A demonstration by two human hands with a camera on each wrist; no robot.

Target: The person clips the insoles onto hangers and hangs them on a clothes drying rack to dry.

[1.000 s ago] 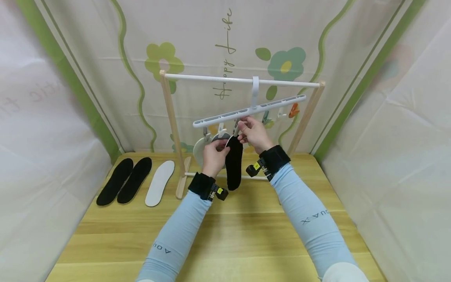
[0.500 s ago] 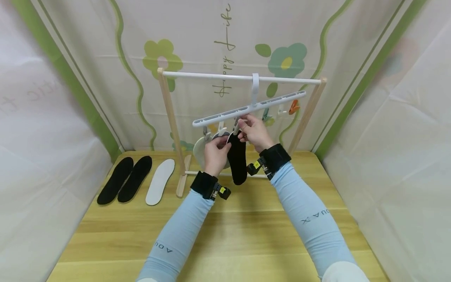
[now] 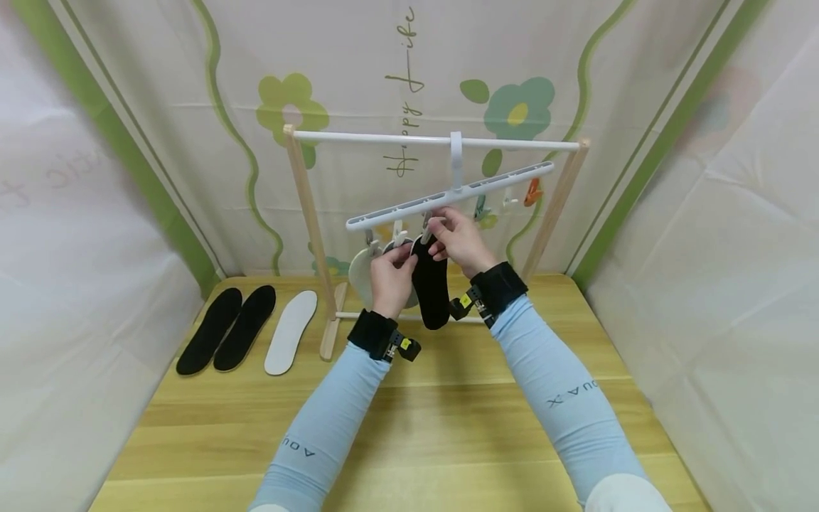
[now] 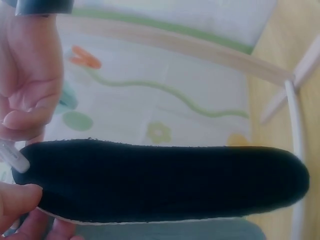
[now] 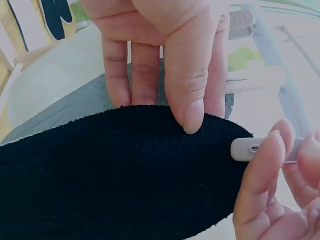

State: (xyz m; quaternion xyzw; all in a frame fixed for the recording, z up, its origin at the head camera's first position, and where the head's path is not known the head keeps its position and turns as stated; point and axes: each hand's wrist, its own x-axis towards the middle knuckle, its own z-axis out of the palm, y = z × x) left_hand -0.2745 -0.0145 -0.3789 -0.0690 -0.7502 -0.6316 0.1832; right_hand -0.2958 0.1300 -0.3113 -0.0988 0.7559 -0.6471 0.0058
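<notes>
The left hand (image 3: 392,283) pinches a black insole (image 3: 434,293), the right hand (image 3: 466,245) a pale clip (image 5: 242,149); left wrist view adds an orange clip (image 4: 86,57) beyond the fingers.

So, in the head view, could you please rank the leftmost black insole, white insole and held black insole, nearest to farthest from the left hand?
1. Held black insole, pinched by the left hand.
2. White insole, lying on the table.
3. Leftmost black insole, on the table's left side.

The wood-grained worktop (image 3: 409,441) carries two black insoles (image 3: 209,331) side by side at its left, a white insole (image 3: 291,333) near them, and a rack (image 3: 308,213).
</notes>
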